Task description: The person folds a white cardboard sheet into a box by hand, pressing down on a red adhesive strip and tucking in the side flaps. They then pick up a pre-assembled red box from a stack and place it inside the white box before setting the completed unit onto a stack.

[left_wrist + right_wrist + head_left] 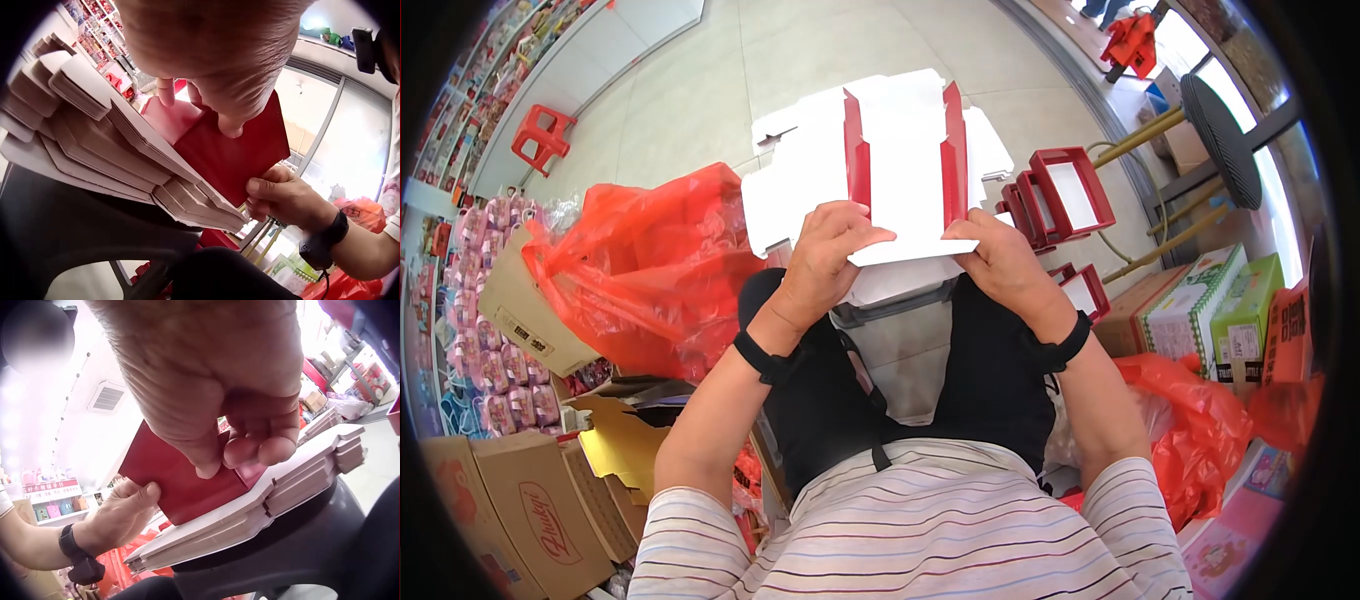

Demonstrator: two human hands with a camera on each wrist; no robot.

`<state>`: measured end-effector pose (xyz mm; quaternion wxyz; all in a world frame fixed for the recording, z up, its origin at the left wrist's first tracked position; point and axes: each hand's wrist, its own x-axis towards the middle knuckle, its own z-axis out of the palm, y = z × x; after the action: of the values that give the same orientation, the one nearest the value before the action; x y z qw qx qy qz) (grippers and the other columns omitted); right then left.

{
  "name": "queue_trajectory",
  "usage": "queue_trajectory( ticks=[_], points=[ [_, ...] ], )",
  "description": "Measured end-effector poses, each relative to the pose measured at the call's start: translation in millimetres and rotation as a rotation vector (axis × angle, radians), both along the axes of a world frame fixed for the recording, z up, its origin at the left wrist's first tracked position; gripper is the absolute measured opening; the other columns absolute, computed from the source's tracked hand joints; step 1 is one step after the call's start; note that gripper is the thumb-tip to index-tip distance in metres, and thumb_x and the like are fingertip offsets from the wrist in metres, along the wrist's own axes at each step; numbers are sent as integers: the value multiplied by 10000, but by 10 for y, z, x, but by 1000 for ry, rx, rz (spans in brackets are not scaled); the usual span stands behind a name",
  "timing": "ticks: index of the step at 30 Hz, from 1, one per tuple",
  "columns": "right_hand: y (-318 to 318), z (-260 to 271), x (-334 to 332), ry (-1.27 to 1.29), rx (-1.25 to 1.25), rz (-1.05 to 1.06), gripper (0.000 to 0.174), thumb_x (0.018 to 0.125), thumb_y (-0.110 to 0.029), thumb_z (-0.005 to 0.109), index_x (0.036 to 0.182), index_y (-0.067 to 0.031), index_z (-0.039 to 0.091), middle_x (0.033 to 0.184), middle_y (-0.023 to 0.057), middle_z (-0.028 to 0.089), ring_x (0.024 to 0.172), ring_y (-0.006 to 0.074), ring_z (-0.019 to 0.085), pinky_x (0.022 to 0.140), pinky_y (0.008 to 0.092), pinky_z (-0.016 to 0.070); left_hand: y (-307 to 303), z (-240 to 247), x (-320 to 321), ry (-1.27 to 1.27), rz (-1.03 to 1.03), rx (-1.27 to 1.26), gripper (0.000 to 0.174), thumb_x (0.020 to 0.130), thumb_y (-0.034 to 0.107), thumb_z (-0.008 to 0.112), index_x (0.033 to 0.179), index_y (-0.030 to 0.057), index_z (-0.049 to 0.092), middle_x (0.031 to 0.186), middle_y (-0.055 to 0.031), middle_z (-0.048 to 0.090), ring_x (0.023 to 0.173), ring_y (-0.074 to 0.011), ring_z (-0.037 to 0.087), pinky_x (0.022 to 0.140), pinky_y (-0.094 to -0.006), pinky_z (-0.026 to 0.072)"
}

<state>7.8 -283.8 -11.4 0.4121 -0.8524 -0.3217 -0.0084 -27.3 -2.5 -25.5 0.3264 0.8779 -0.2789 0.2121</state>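
Observation:
A cardboard box blank (pixel 905 150), white inside with red outer faces, lies on top of a stack of flat blanks (pixel 119 150). Its two long sides stand partly raised, showing narrow red strips, and its near panel is bent up toward the person. My left hand (pixel 828 255) pinches the near left corner of that panel, thumb along the edge. At the near right corner, my right hand (pixel 1012 262) pinches the same panel between thumb and fingers. From below, both wrist views show the panel's red outer face (pixel 240 156) with the thumbs against it.
Beneath the stack is a dark stool (pixel 81 219). Red open boxes (pixel 1075 195) with white insides are piled on the right. An orange plastic bag (pixel 650 260) lies left, above brown cartons (pixel 535 500). More cartons (pixel 1190 295) and a bar stool (pixel 1220 140) stand right.

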Motion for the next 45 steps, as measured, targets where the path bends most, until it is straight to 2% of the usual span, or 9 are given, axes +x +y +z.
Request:
queue_trajectory(
  ticks=[7,11,16,17,22,25,28,38,45],
  points=[
    [33,34,26,66,-70,-129,373,1054,-322,667,953,30,602,808,224,586,790,433,635,696,499,489,-182,103,-48,366,196,-244,454,978,86,752,1405,39,605,1231,-104,624,1075,-246,600,1018,-352,496],
    [115,125,-5,124,-24,-202,390,1030,-362,693,1157,-1,619,808,223,659,800,442,682,718,498,529,-248,68,-21,212,221,-270,547,941,78,770,1446,75,559,1072,-131,594,991,-280,566,890,-387,510],
    [158,290,-51,208,-106,-294,569,1003,-380,722,1432,-65,521,911,205,724,930,437,732,780,480,576,-282,185,0,71,253,-99,525,912,90,796,1401,75,605,1243,-130,602,1162,-303,584,1014,-417,489],
    [156,265,-59,116,-92,-291,565,984,-370,744,1419,-71,542,958,204,717,923,428,728,772,480,575,-275,198,12,14,248,-59,497,912,100,802,1378,71,632,1309,-129,598,1211,-301,584,1052,-422,483],
    [151,180,-92,-158,-237,-263,503,857,-306,858,1288,-107,690,1180,179,654,961,371,692,785,469,567,-233,270,-90,-58,229,189,288,843,155,846,1104,85,749,1194,-80,656,1269,-315,581,1091,-477,459],
    [61,121,-76,-388,-184,-173,353,853,-209,862,1155,-68,746,1175,191,614,1016,374,643,868,462,543,-239,196,-94,-85,191,284,265,826,169,849,1060,93,751,1101,-60,673,1254,-300,586,1111,-482,441],
    [90,57,-93,-347,-196,-199,309,783,-240,897,1012,-94,751,1117,157,622,1080,348,637,859,464,536,-244,198,-93,-96,169,356,253,826,181,841,1041,95,738,1064,-55,672,1224,-289,593,1125,-489,426],
    [184,119,-56,-169,-366,-158,268,809,-181,861,990,-62,704,1032,160,581,1030,367,644,807,472,557,-219,335,135,135,37,582,205,833,198,823,957,77,714,912,-64,727,1098,-286,634,1104,-483,435],
    [198,125,-9,-127,-426,-129,287,822,-173,850,1019,-49,683,1037,173,587,1015,393,651,806,501,553,-199,358,248,250,-17,622,219,828,230,836,944,83,722,881,-72,738,1037,-295,625,980,-450,462]
  ],
)
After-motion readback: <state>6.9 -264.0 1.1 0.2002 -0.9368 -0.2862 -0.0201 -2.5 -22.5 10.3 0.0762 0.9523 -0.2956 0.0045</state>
